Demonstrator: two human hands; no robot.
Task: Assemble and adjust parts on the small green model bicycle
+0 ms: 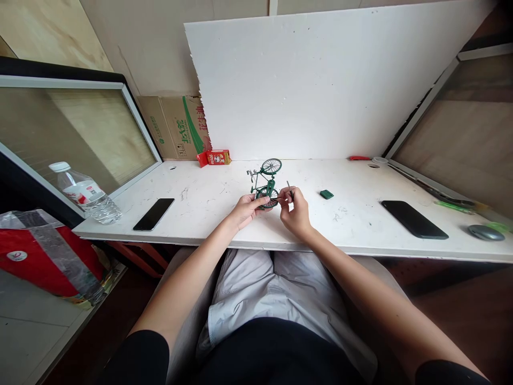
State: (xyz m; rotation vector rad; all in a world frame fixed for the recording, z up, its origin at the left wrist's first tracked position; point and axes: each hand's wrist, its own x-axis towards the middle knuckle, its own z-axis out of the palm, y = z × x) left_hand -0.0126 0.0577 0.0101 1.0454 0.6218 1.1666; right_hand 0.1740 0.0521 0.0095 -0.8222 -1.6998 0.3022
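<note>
A green model bicycle (271, 185) lies tipped over above the white table, with its front wheel away from me and its silver handlebar to the left. My left hand (247, 209) grips it at the near wheel, thumb laid across the spokes. Close by on the right, my right hand (295, 213) is closed in a pinch beside that same wheel. A thin dark piece with a greyish tip (289, 189) sticks up from its fingers; its exact kind is too small to tell. Right of my right hand, a small green block-like piece (326, 194) rests on the table.
On the white table (208, 211) lie a black phone (154, 214) at left, a larger dark phone (414, 219) at right and a grey mouse (486, 232). A water bottle (86, 195) stands at the left edge. Behind are a red box (218, 157) and a white board (304, 85).
</note>
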